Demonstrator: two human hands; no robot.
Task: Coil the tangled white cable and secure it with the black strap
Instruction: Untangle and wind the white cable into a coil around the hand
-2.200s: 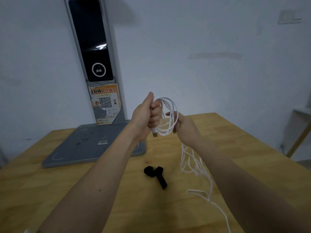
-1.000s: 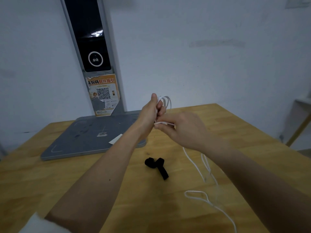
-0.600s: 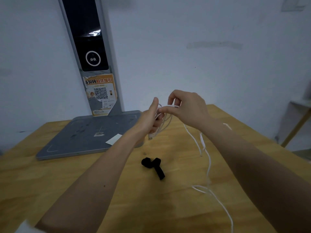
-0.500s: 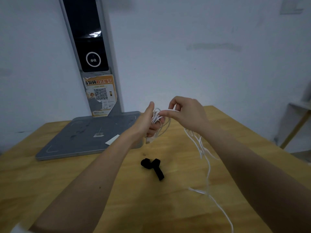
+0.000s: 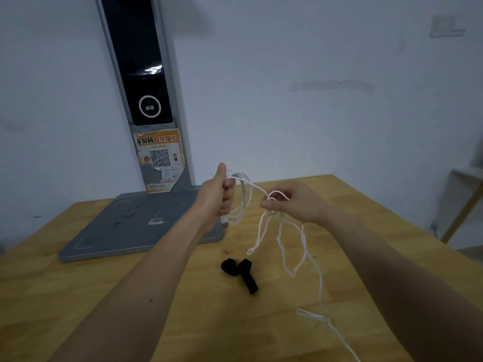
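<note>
Right hand (image 5: 295,205), drawn away from my left hand (image 5: 218,197) since half a second ago, pinches a tangled snag of thin white cable (image 5: 281,239) while the left grips the coil, so coiling pauses and the black fabric strap (image 5: 241,273) below waits.

Bare workroom: wooden table (image 5: 130,296), grey scanner stand (image 5: 146,100).

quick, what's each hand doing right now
Left hand: closed around the coiled loops of the white cable.
Right hand: pinching a tangled stretch of the same cable.
</note>
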